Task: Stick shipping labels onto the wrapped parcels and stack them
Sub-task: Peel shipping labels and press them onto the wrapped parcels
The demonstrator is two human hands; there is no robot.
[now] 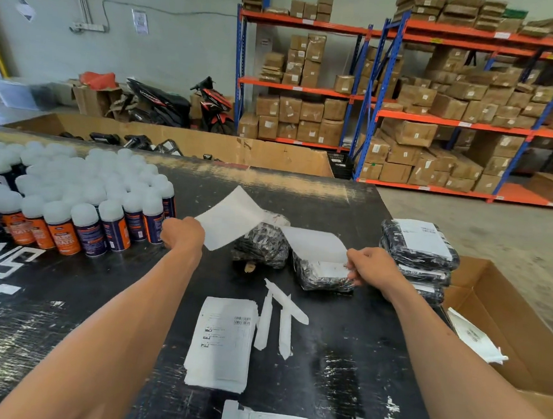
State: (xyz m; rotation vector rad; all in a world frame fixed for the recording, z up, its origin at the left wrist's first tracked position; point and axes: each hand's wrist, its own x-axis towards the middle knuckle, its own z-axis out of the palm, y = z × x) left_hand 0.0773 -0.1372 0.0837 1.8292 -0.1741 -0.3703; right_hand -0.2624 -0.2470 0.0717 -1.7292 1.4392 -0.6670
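Black-wrapped parcel (324, 272) lies mid-worktop (352, 198); the right hand (371, 266) pinches the label (315, 245) over it. The left hand (182, 233) grips a white backing sheet (231, 220). Labelled parcels (419, 250) are stacked at the right edge.

— What sort of place is this?
— A warehouse packing area. Far right, steel racking (467, 122) with blue posts and orange beams holds many brown cartons (301, 112).
— Anything else?
— A grey concrete floor (498, 226), a parked motorbike (177, 105) far left, and a worn black packing table (339, 363) with massed spray cans (70, 206).
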